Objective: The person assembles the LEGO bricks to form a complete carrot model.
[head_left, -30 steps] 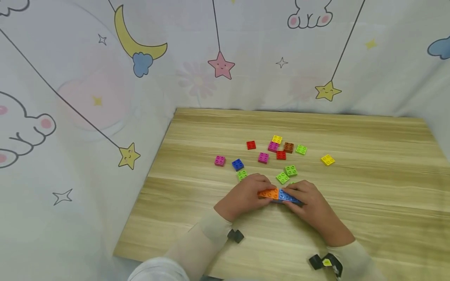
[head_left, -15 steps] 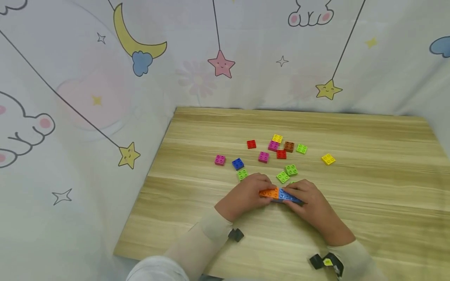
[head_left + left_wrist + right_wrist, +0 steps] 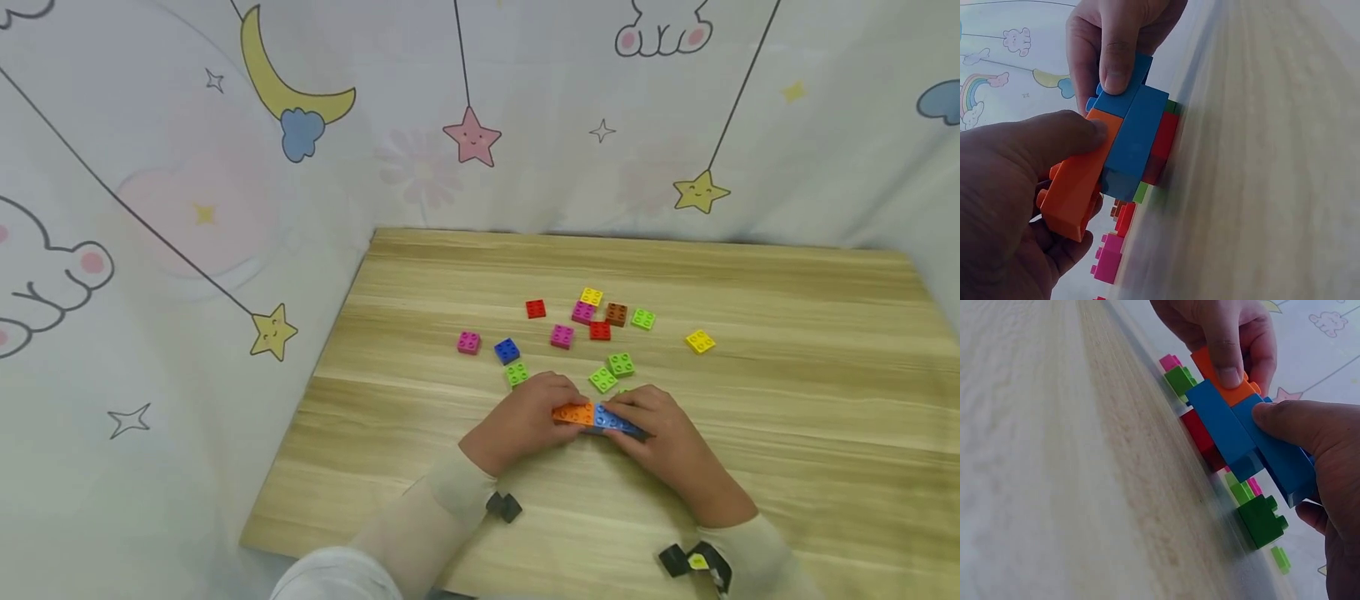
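My left hand (image 3: 528,421) pinches an orange building brick (image 3: 1075,181), thumb on its side. My right hand (image 3: 667,442) grips a blue brick (image 3: 1279,447) set end to end with it. Below both, a second blue brick (image 3: 1137,134) spans the joint. A red brick (image 3: 1202,440) shows under that one; whether it is attached cannot be told. In the head view the studs of the orange and upper blue bricks face up between the hands. The fingers hide the outer ends of both.
Behind the hands, loose bricks lie on the wooden table (image 3: 375,467): light green (image 3: 603,380), blue (image 3: 507,351), magenta (image 3: 562,337), red (image 3: 536,309), brown (image 3: 616,314) and yellow (image 3: 700,341). A dark green brick (image 3: 1263,522) stands near the right hand. A printed curtain (image 3: 555,192) hangs behind.
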Tool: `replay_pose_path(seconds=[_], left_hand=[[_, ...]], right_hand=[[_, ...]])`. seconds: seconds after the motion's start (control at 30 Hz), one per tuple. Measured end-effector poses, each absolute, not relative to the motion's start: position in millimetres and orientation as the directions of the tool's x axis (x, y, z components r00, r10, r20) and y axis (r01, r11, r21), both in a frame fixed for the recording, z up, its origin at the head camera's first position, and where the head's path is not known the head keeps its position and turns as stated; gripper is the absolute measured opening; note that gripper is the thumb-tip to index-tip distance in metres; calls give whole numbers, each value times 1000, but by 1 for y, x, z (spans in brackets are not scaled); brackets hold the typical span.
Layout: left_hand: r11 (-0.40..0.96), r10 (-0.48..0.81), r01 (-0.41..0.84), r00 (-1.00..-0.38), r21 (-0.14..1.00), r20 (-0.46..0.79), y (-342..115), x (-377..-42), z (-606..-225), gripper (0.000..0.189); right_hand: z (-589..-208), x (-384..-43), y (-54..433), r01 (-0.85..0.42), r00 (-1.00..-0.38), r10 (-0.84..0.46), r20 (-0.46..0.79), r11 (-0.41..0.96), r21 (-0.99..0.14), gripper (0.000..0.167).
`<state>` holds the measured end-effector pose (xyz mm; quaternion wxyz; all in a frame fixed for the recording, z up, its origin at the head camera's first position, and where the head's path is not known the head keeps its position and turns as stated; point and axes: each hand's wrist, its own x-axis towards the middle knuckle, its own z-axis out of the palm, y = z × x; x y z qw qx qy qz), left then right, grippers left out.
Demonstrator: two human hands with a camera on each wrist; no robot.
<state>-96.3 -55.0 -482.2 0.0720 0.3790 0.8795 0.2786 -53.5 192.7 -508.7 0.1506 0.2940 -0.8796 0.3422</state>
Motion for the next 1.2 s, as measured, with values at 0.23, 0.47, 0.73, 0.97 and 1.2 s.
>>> replay_pose_path(seconds=[0.23, 0.47, 0.73, 0.97, 1.2], left_hand=[[525, 712, 615, -696, 588, 91, -53, -101, -484, 33], [537, 697, 594, -712, 599, 81, -54, -101, -486, 34], [551, 681, 585, -727, 594, 84, -55, -99, -491, 32], [565, 655, 564, -750, 602, 89, -56, -97, -492, 35], [563, 658, 549, -750, 617, 68, -56, -97, -494, 39]], right_hand=[[-510, -54, 193, -612, -788, -398, 470, 594, -523, 40], [-511, -54, 192, -606, -794, -400, 458, 589, -535, 39], [-517, -75, 220, -518, -817, -132, 562, 598, -612, 38], [-525, -121, 276, -230, -884, 142, 446, 698, -678, 44], [-526, -133, 286, -140, -953, 71, 296, 761, -633, 52]])
